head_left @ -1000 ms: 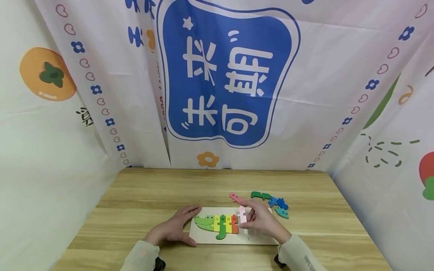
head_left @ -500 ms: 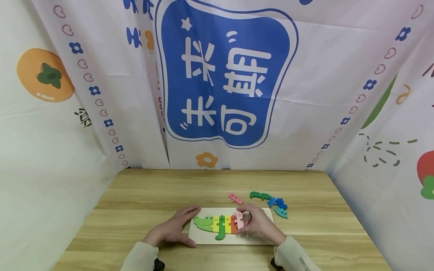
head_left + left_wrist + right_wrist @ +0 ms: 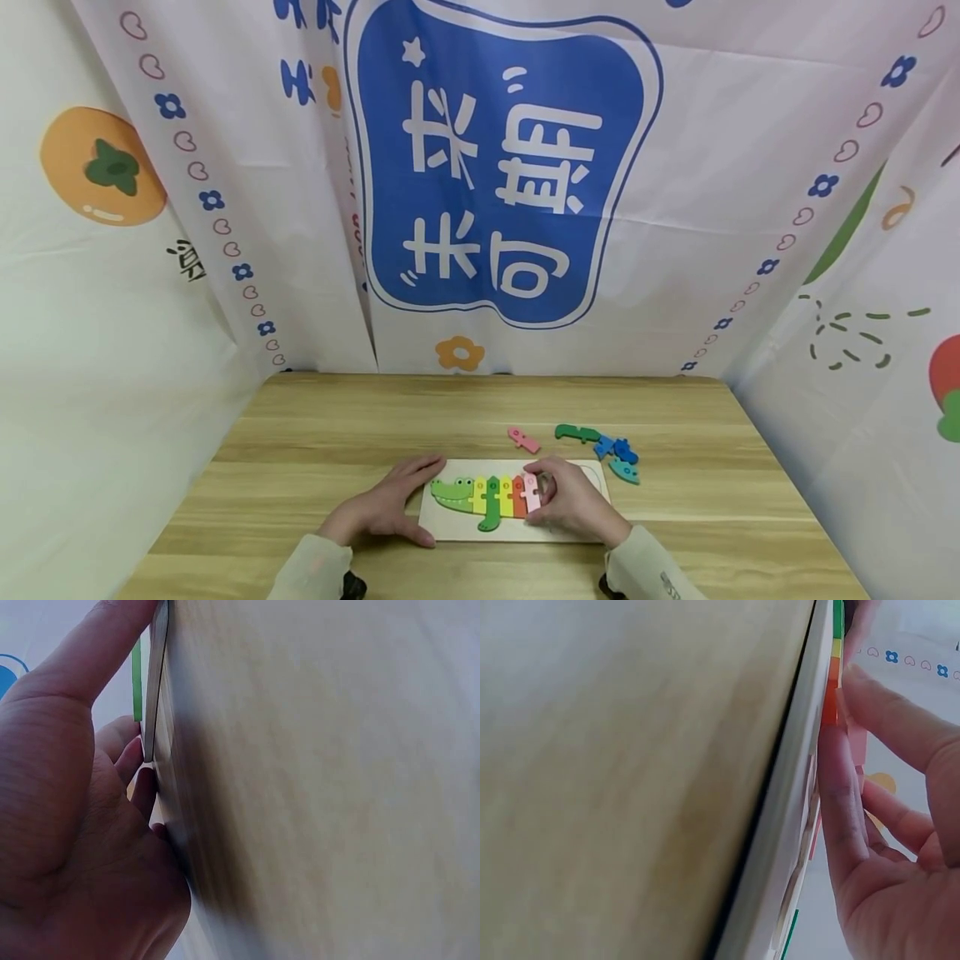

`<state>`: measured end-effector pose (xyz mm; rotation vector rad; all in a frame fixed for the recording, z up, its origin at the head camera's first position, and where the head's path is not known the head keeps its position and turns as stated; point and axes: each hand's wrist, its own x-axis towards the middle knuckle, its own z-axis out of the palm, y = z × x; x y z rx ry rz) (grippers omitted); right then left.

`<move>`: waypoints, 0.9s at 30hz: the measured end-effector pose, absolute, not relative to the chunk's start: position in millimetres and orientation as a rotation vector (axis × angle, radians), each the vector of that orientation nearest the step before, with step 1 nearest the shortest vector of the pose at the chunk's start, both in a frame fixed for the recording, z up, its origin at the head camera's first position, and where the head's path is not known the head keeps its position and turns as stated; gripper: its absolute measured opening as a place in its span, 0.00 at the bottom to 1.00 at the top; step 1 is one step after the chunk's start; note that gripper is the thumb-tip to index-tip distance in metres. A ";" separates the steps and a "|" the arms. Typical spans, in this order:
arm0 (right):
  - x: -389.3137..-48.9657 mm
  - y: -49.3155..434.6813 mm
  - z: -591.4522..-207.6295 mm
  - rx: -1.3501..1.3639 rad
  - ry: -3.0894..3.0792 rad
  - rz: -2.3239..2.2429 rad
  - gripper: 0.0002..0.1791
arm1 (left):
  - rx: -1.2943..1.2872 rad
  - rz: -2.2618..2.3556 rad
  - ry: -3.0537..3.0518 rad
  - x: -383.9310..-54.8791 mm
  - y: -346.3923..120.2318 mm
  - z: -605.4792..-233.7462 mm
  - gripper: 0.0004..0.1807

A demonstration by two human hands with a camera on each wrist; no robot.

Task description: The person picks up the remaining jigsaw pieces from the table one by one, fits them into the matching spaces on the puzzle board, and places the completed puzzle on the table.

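Observation:
A pale wooden puzzle board lies on the table with a crocodile puzzle partly laid in it: green head, then yellow, green, yellow and orange pieces. My left hand spans the board's left end, thumb at the near corner and fingers at the far one. My right hand pinches a light pink puzzle piece between thumb and fingers, right beside the orange piece. In the right wrist view that pink piece stands out above the orange piece; whether it is fully seated I cannot tell.
Behind the board lies a darker pink piece. To its right are a dark green piece, blue pieces and a teal piece. The wooden table ends against printed cloth at the back.
My right hand has brought the light pink piece left and down, from tilted above the board to upright against the orange piece. The left hand has stayed at the board's left end.

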<state>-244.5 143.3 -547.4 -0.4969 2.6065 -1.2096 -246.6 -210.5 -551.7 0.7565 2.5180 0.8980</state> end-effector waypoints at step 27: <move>-244.5 140.7 -549.3 -0.465 2.563 -1.203 0.40 | 0.757 0.888 2.520 -246.6 -211.6 -552.6 0.63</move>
